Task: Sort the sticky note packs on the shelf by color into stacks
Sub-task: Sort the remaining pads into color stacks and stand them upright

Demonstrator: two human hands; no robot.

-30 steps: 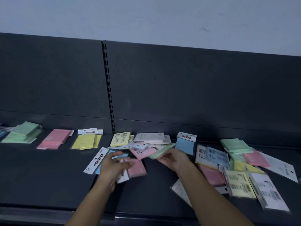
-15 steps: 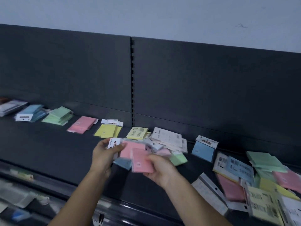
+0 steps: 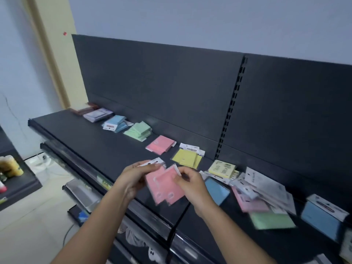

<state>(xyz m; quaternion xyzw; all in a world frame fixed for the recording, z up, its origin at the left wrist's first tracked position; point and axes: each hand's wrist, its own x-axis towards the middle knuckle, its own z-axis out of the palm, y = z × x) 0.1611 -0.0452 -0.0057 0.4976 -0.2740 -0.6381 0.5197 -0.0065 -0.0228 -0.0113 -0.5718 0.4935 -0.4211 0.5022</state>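
Head view, starting at the fingertips: my left hand [image 3: 133, 180] has its thumb across the front of one pink sticky note pack [image 3: 151, 187], gripping it just below its white header card [image 3: 155, 162]. I cannot see the fingers behind the pack. My right hand [image 3: 192, 184] pinches the upper corner of a second pink pack [image 3: 171, 185], which overlaps the first. Both packs are in the air over the front part of the shelf [image 3: 85, 138], a little short of the pink stack [image 3: 161, 144].

A second ago both hands were down in the loose heap [image 3: 257, 191] at the right, working these pinks free. Half a second ago the packs were lifted. Now the two are drawn together and my view has swung left along the sorted row. I judge the pick finished and the carry to the pink stack begun.

The pink stack lies between the green stack [image 3: 139, 131] and the yellow stack [image 3: 187, 156], and the blue stack [image 3: 115, 123] lies beyond the green. The heap still holds blue, pink, green and yellow packs, so much sorting remains.

The header cards carry a dark oval label, and a yellow pack by the heap shows a printed back. All of the writing is too blurred for me to read.
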